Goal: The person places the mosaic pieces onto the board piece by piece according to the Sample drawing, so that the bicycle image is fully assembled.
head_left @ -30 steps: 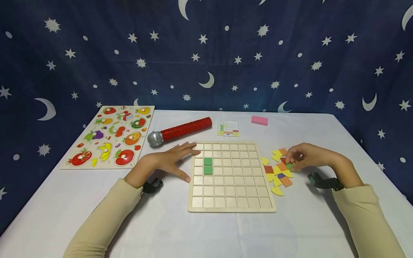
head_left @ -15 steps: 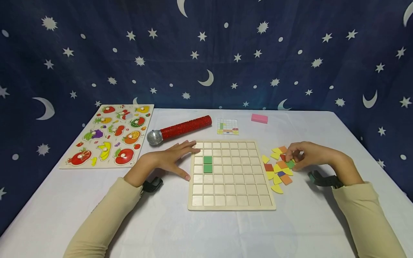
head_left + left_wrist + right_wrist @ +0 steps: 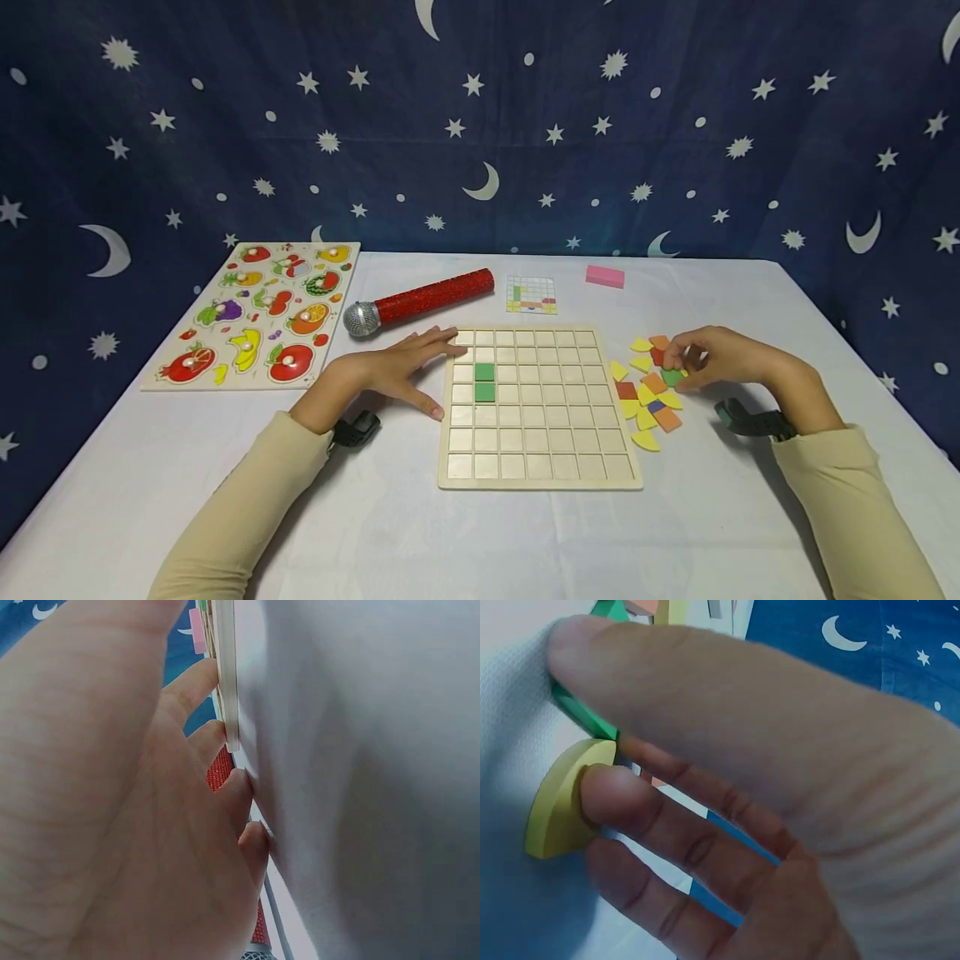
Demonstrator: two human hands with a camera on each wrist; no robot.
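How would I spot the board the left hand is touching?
On the white table, look between the left hand and the right hand. There lies a flat, pale board. Its grid of square cells, two holding green tiles, sets it apart from the fruit puzzle farther left.

A red microphone (image 3: pixel 429 300) lies near a fruit puzzle (image 3: pixel 213 337).

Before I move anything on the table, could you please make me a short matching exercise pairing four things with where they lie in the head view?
Things
1. Pair of green tiles
2. Red microphone
3. Pink block
4. Fruit puzzle

Places
A. Right of the pattern card
B. Left of the red microphone
C. In adjoining cells of the grid board
D. Between the fruit puzzle and the pattern card

Pairs: 1-C, 2-D, 3-A, 4-B
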